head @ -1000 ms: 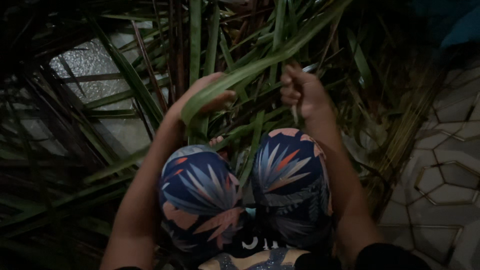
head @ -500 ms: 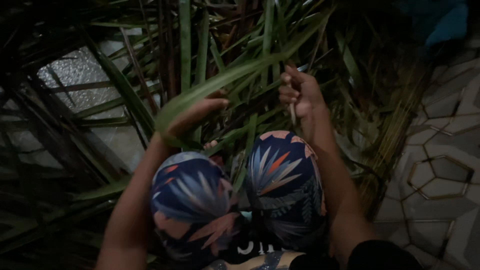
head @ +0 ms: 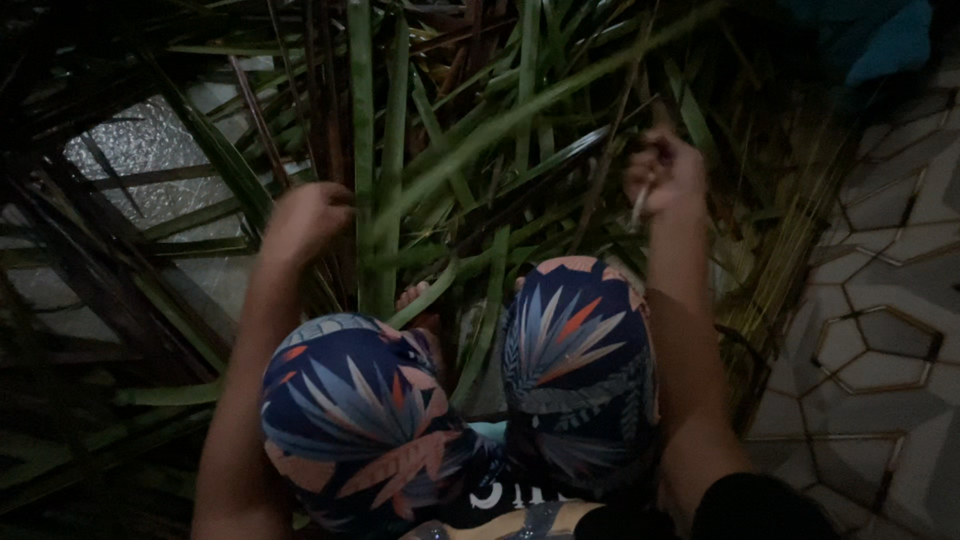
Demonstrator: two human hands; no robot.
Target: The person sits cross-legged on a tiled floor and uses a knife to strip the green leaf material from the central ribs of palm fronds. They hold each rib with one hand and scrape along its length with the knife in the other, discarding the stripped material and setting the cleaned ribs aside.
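Seated over a heap of long green palm leaves, both your hands up in the fronds.

Your left hand (head: 305,215) is curled closed around a long flat green leaf strip (head: 362,150) that runs upright, away from you. Your right hand (head: 665,175) is fisted on a thin pale leaf rib (head: 638,208), its end hanging just below the fist. The leaf pile (head: 500,130) covers the patterned tile floor (head: 880,300) ahead of your knees in blue leaf-print fabric (head: 575,370). Dim light; finer grip detail unclear.

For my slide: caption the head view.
Left hand and right hand gripping long green leaves above patterned knees.
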